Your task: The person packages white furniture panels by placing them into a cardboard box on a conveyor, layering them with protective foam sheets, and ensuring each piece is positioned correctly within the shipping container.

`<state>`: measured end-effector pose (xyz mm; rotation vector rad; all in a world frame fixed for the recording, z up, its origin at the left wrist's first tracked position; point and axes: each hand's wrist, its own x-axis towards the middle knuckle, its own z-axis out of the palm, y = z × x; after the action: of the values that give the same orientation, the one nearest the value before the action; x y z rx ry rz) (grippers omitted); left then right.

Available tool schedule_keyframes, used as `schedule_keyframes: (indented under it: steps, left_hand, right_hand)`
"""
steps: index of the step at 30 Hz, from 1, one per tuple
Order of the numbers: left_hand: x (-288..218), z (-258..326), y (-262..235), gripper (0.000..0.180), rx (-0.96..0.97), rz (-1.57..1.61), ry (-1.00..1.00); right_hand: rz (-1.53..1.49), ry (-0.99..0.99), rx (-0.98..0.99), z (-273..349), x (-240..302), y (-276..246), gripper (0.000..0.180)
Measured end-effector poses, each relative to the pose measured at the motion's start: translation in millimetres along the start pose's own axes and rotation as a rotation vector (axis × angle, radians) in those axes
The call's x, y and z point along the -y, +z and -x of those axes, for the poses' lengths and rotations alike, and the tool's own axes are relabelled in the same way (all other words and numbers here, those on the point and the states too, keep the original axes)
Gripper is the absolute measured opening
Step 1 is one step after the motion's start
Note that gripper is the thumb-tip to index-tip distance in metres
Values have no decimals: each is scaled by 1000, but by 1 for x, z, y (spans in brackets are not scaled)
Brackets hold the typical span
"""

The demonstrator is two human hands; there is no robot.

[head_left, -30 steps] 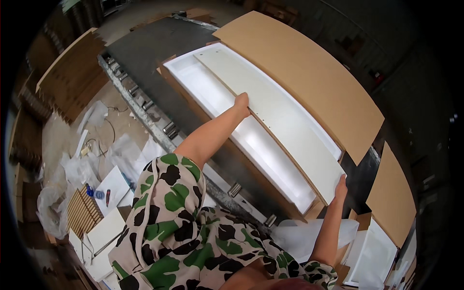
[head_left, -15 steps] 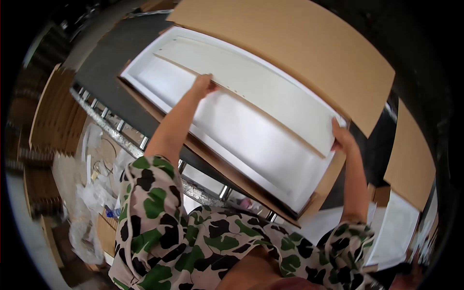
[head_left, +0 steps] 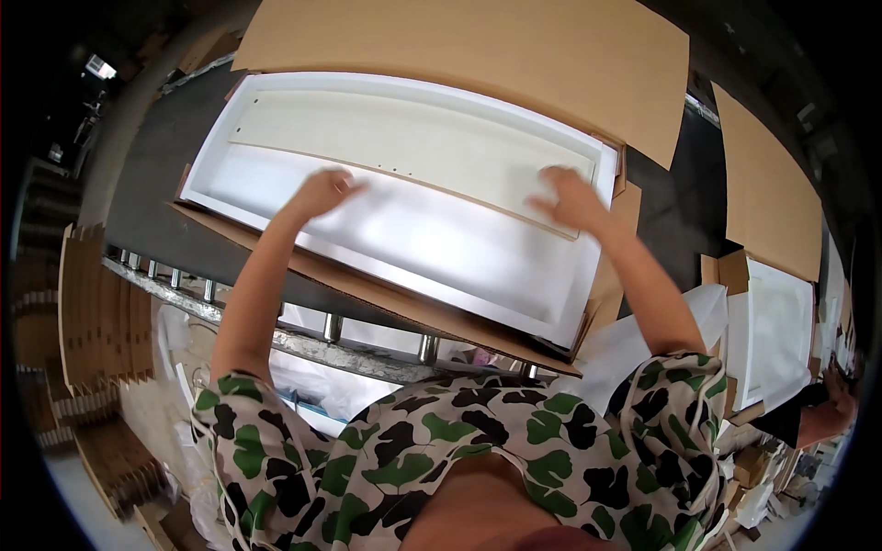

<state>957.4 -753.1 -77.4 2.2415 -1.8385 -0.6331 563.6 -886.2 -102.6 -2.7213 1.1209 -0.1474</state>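
The left hand (head_left: pixel 323 193), fingers loosely curled, and the right hand (head_left: pixel 574 202), fingers spread, were released, grasping nothing, near the front edge of a long, off-white rectangular panel (head_left: pixel 413 145). The panel lay along the far side of a white-lined (head_left: pixel 459 262) brown cardboard box (head_left: pixel 367 289) on a dark, flat surface (head_left: pixel 138 197); whether either hand touched it, one cannot tell.

1. Floor (head_left: pixel 131 112): dull grey strip at upper left, beyond the conveyor.
2. Conveyor (head_left: pixel 138 202): flat black belt, worn metal rail (head_left: pixel 381 362) along the near edge, short steel rollers (head_left: pixel 427 349) showing there.
3. Cardboard stack (head_left: pixel 103 312): brown flat sheets, left side, near the conveyor.
4. Bright patch (head_left: pixel 99 66): small, far upper left. Window or lamp, can't tell.
5. Upper right: dark, details unreadable.
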Motion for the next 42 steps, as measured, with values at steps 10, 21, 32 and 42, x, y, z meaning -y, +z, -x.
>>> schedule_keyframes:
  steps: [10,21,32,42]
  left_hand:
    - [-29,79,28,70,226,-263,65]
    - [-10,91,17,74,177,-290,-86]
    - [3,118,5,97,344,-150,-27]
    - [59,99,30,70,307,-451,248]
  right_hand:
    - [270,21,-66,-17,-6,74,86]
    - [345,-18,-172,-17,-17,92,63]
    - [-544,-259,251,79,107,40,43]
    - [-537,-236,700,99,104,25,113]
